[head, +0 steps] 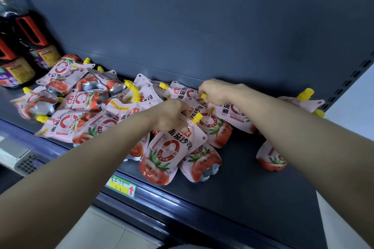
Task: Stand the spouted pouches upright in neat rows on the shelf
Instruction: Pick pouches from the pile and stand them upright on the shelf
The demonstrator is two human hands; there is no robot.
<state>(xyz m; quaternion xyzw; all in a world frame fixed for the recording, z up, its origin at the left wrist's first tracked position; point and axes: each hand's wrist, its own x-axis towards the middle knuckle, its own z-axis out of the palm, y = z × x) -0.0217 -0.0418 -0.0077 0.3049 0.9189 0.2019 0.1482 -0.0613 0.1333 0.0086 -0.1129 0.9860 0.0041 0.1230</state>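
Several pink tomato-sauce pouches with yellow spouts lie jumbled on a dark shelf [253, 186]. My left hand [170, 115] grips the top of a front pouch [168, 153] that stands near the shelf's front edge. My right hand [214, 91] pinches the yellow spout [204, 95] of a pouch [187, 95] further back. More pouches stand to the right: one [234, 115] under my right forearm, one [271, 157] in front of it, and one [303, 99] by the right upright. The heap [81, 97] on the left lies flat and overlapping.
Dark sauce bottles [22, 46] with red handles stand at the shelf's far left. A yellow-green price tag [121, 185] sits on the front rail. The perforated upright [348, 85] bounds the shelf on the right. Bare shelf shows at the front right.
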